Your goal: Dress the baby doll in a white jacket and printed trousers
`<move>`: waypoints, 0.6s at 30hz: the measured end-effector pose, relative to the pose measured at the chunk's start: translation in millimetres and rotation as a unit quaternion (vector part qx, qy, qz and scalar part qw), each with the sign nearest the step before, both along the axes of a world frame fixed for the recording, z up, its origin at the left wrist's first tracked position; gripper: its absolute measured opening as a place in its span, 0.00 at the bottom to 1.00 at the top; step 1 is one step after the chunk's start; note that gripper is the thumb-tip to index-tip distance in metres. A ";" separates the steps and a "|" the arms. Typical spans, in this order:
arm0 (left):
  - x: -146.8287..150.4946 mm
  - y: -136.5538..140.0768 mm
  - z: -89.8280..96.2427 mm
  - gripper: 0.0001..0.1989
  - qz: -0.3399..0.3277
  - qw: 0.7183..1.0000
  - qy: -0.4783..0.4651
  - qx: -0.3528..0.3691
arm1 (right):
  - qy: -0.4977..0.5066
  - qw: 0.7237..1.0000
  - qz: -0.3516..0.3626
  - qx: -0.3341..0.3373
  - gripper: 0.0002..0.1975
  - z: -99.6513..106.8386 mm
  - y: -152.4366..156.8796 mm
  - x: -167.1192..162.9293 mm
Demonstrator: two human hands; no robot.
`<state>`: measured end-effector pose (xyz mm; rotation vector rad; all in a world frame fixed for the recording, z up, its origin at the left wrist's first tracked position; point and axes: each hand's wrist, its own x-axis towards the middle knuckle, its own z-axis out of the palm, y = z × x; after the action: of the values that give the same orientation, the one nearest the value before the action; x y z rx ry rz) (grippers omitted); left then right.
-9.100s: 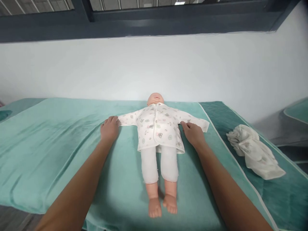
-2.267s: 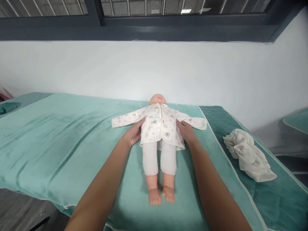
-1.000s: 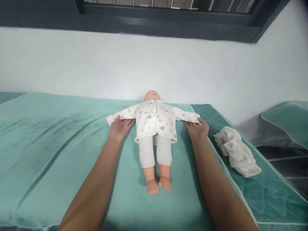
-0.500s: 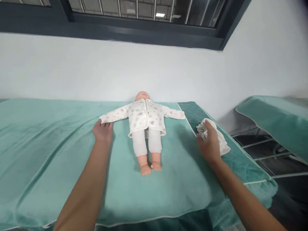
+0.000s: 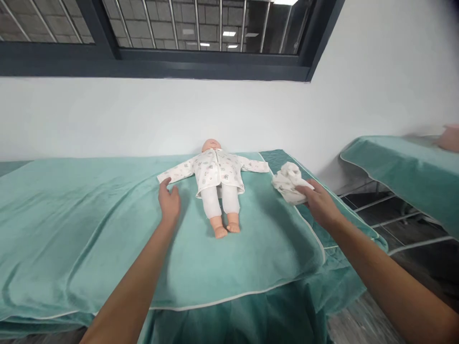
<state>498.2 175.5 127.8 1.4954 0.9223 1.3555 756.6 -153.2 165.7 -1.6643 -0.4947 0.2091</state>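
A baby doll (image 5: 212, 145) lies on its back on the green bed cover (image 5: 229, 267), head toward the wall and bare feet toward me. It wears a white patterned baby jacket (image 5: 219, 168) with both sleeves stretched sideways, and white leggings on its legs. My left hand (image 5: 169, 200) is beside the cuff of the sleeve at the left, fingers apart and holding nothing. At the right, my right hand (image 5: 321, 203) pinches a bunched white cloth garment (image 5: 289, 183) by one edge. Its exact kind is hidden by the folds.
A white wall (image 5: 179, 114) stands behind the bed, under a dark-framed window (image 5: 211, 64) with bars. To the right, past a gap showing metal bed-frame bars (image 5: 376, 200), is another green-covered bed (image 5: 401, 167) with a pinkish object at its far edge.
My left hand has let go of the sleeve cuff and drawn slightly away. My right hand has lifted the white garment and brought it left, nearer the doll. The view has shifted.
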 end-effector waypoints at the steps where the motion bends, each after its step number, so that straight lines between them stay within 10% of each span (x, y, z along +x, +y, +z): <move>1: -0.6 -12.6 5.6 0.15 -0.030 1.000 0.008 0.001 | 0.041 0.998 0.033 0.034 0.10 13.4 10.4 -7.9; 9: 4.4 -131.3 99.3 0.34 -0.339 0.940 0.019 0.039 | 0.139 0.927 0.282 0.206 0.07 125.6 64.1 -69.9; 18: -3.6 -138.4 126.3 0.20 -0.190 0.969 0.028 0.157 | 0.190 0.877 0.325 0.299 0.10 158.9 61.0 -101.1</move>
<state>494.6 37.1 254.1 1.8481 0.4301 1.2137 655.5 -92.2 324.7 -0.7751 -0.7159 0.7811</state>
